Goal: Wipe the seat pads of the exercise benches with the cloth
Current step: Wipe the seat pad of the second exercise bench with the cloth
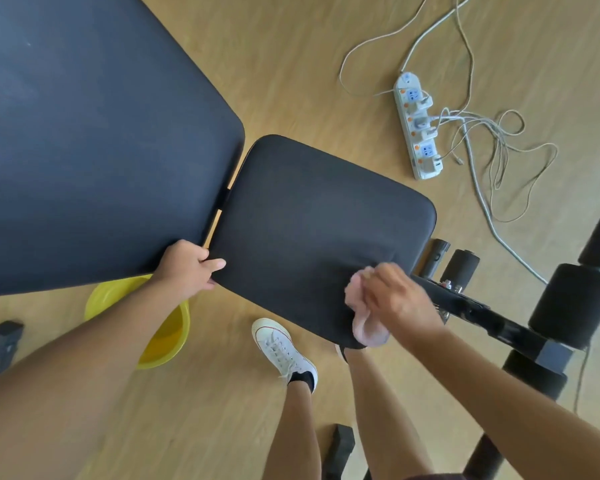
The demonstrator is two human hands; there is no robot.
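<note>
A black exercise bench fills the view: a small seat pad (312, 230) in the middle and a long back pad (94, 133) to its left. My right hand (400, 299) presses a crumpled pink cloth (362, 318) on the seat pad's near right corner. My left hand (189, 268) grips the near corner of the back pad, thumb resting on the edge of the seat pad, at the gap between the two pads.
A yellow basin (163, 341) stands on the wooden floor under my left forearm. A white power strip (418, 128) with tangled cables lies beyond the seat. Black foam rollers (572, 299) and the bench frame are at the right. My white shoe (281, 344) is below the seat.
</note>
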